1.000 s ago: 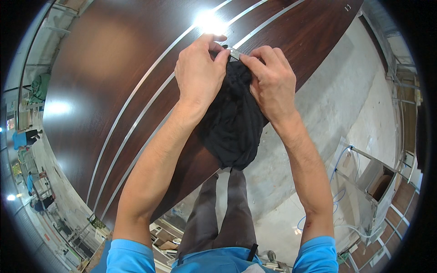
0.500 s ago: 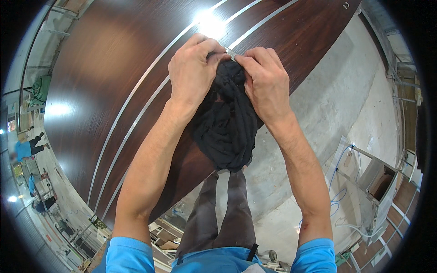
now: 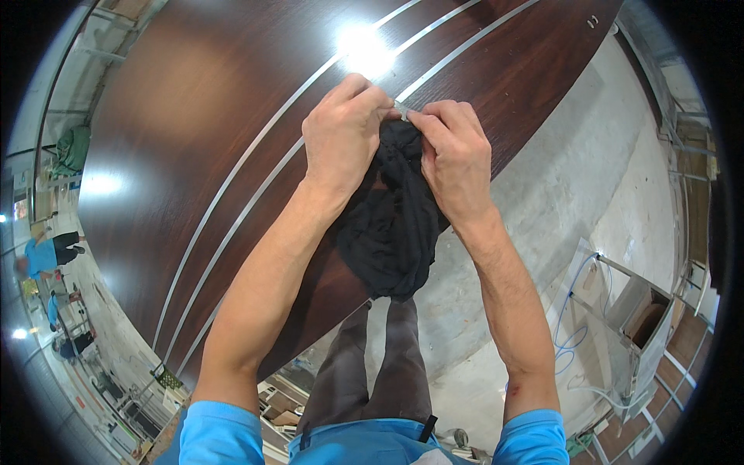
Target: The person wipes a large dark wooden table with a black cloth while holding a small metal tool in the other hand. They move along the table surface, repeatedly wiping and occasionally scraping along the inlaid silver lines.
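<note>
Above a dark brown wood-grain panel (image 3: 232, 101) with pale inlaid strips, both my hands are closed and brought close together. Between their fingertips is a small thin silvery piece (image 3: 401, 110), too small to name surely. My left hand (image 3: 342, 136) pinches its left end with thumb and fingers. At its right end, the thumb and fingers of my right hand (image 3: 457, 155) press together on it. A crumpled black cloth (image 3: 395, 232) hangs below the fingers, between my wrists, over the panel's near edge. Whether the fingers also grip the cloth's top is hidden.
Grey concrete floor (image 3: 573, 178) lies right of the panel's edge. A metal frame with a box (image 3: 639, 314) and a blue hose (image 3: 572, 337) stand lower right. Another person in blue (image 3: 43, 256) is far left. Pale scraps (image 3: 283, 407) lie near my legs.
My hands appear slightly lower and further right in the picture, and the panel's strips have shifted the same way. Both hands keep their pinch on the silvery piece.
</note>
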A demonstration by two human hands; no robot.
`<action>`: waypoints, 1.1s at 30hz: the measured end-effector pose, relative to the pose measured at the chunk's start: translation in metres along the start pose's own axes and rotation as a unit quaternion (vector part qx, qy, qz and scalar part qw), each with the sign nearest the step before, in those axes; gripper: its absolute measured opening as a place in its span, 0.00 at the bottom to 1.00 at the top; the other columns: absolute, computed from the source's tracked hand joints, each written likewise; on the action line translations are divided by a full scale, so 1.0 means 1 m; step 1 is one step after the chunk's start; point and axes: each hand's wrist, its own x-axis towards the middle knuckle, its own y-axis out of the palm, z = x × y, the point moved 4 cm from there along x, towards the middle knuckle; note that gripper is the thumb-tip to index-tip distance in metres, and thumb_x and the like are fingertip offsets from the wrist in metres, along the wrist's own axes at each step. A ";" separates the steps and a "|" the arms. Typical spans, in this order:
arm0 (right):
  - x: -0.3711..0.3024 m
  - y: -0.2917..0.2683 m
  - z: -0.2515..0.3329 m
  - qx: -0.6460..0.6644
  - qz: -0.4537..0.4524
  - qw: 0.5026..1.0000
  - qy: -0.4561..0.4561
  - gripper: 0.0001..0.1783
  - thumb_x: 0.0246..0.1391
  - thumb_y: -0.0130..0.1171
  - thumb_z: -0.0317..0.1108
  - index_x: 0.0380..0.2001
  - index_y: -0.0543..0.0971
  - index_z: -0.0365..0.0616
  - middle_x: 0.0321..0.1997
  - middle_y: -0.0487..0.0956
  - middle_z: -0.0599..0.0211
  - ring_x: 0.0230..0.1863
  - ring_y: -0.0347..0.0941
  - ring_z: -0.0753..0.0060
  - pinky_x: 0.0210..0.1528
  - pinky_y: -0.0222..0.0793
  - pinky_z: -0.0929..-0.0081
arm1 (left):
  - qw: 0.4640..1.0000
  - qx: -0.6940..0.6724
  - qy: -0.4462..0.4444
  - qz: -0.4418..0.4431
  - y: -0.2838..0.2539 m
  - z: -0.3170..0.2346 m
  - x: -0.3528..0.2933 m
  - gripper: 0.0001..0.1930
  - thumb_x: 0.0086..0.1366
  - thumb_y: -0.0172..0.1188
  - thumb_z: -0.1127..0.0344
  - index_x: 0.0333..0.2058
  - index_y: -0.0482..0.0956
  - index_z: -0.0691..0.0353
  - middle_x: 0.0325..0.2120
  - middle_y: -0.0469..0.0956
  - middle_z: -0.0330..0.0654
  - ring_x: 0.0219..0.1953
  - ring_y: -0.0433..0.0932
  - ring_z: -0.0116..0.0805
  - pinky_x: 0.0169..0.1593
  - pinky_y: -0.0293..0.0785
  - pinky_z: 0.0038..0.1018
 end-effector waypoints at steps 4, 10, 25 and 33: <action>0.000 0.001 -0.001 0.008 0.002 1.000 0.001 0.11 0.50 0.65 0.18 0.39 0.85 0.37 0.37 0.79 0.61 0.41 0.76 0.56 0.43 0.77 0.60 | 0.998 0.056 0.002 0.017 0.000 0.000 0.000 0.04 0.62 0.67 0.79 0.33 0.85 0.64 0.32 0.82 0.38 0.32 0.87 0.35 0.35 0.80 0.29; 0.000 0.003 -0.002 0.000 0.000 1.000 0.005 0.11 0.50 0.64 0.18 0.38 0.85 0.36 0.37 0.79 0.61 0.42 0.77 0.56 0.44 0.77 0.60 | 1.000 0.022 -0.002 -0.001 0.003 -0.002 0.002 0.04 0.60 0.71 0.70 0.29 0.83 0.58 0.30 0.78 0.39 0.33 0.82 0.41 0.33 0.78 0.37; 0.006 -0.002 -0.015 -0.018 0.049 0.997 -0.060 0.14 0.50 0.63 0.17 0.41 0.85 0.40 0.39 0.80 0.64 0.43 0.78 0.57 0.45 0.79 0.61 | 0.998 0.053 -0.030 -0.032 0.004 -0.011 -0.003 0.02 0.61 0.70 0.71 0.31 0.85 0.55 0.32 0.79 0.38 0.35 0.82 0.43 0.38 0.79 0.39; 0.026 -0.008 -0.027 -0.026 0.076 0.990 -0.116 0.14 0.51 0.64 0.18 0.41 0.85 0.40 0.40 0.80 0.64 0.45 0.78 0.59 0.46 0.80 0.62 | 0.997 0.055 -0.022 -0.045 0.008 -0.014 0.003 0.03 0.62 0.70 0.69 0.30 0.84 0.57 0.30 0.78 0.40 0.34 0.82 0.44 0.37 0.77 0.39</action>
